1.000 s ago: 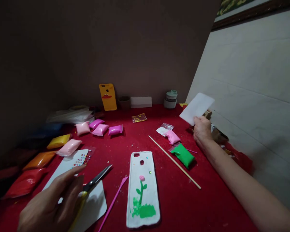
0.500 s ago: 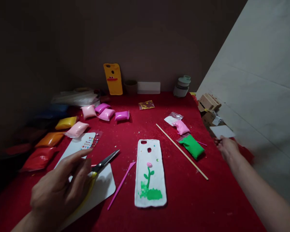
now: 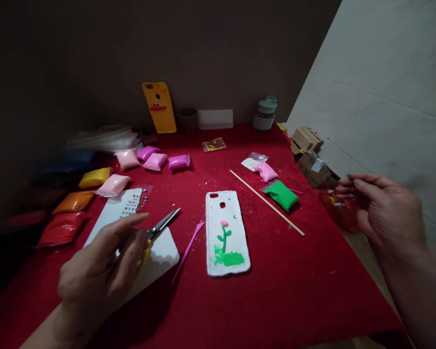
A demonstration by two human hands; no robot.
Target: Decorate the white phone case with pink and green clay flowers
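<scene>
White phone case (image 3: 236, 240): flower (image 3: 224, 224) in place, only a few stones (image 3: 235, 216) on

Left hand (image 3: 98, 266): fingers half curled over the scissors (image 3: 163, 225); handle partly hidden, so gripped or merely covered, cannot tell. Right hand (image 3: 396, 218): past the right edge of the red cloth (image 3: 294, 291), thumb and fingers drawn near each other, no object visible; a small pinched item cannot be ruled out. Case lies flat on the cloth between the hands, touched by neither, camera openings facing away from the person.

Done, as seen: white coating, green ground, stem, leaves, pink bloom. Remaining: many stones in rows on the stone sheet (image 3: 132, 203), overlapping the white card (image 3: 165, 249). Upper half of the case mostly plain; whether the design is complete cannot be judged.

Just left of the case: pink tool (image 3: 189, 249). To its right: wooden stick (image 3: 267, 202), slanted. Beyond the stick: green packet (image 3: 282, 196), pink packet (image 3: 266, 172). Far left: red packet (image 3: 63, 229), orange packet (image 3: 73, 202). Back wall: yellow case (image 3: 160, 107), propped up, apparently finished.
</scene>
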